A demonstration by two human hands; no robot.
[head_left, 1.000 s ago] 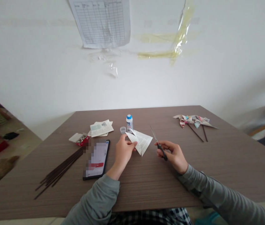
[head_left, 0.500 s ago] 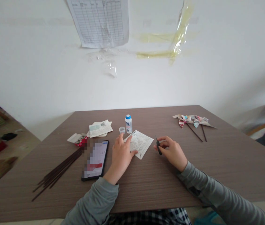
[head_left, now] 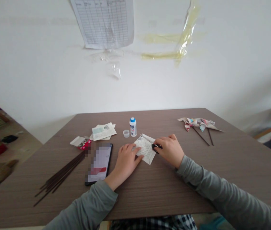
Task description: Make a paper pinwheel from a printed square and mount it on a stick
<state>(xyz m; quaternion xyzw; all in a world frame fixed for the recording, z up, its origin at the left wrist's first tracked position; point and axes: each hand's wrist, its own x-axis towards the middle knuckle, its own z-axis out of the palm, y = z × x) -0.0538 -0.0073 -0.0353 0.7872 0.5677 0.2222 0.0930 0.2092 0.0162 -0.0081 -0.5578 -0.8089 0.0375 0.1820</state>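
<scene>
Paper (head_left: 145,150) lay on the table (head_left: 169,191) right in front of you. Taking it as the centre of the dial, with the wall (head_left: 169,86) at 12, it had a corner aimed at about 6 and a narrow flap along its 1 o'clock side; whether that flap was folded or merely lifted could not be told.

Your left hand (head_left: 126,161) was spread over the 9 o'clock side, fingers a little apart, pinching nothing and seemingly bracing the paper. Your right hand (head_left: 170,148) was curled at the 3 o'clock edge around the dark handles of the scissors (head_left: 154,148). The blades were hidden, so whether they stood apart or bit into the paper was unclear.

The step in hand looked to be working that edge with the scissors, perhaps cutting, perhaps creasing. The next move called for a steady left hand, its fingertips well away from the blades, and a careful line with the right.

The bottle (head_left: 133,127) stood upright at 11, with the cup (head_left: 126,134) just beside it. The slips (head_left: 103,131) lay farther out at 10, the box (head_left: 84,143) at 9, the phone (head_left: 99,163) and sticks (head_left: 62,174) towards 8, and the pinwheels (head_left: 204,123) at 2.
</scene>
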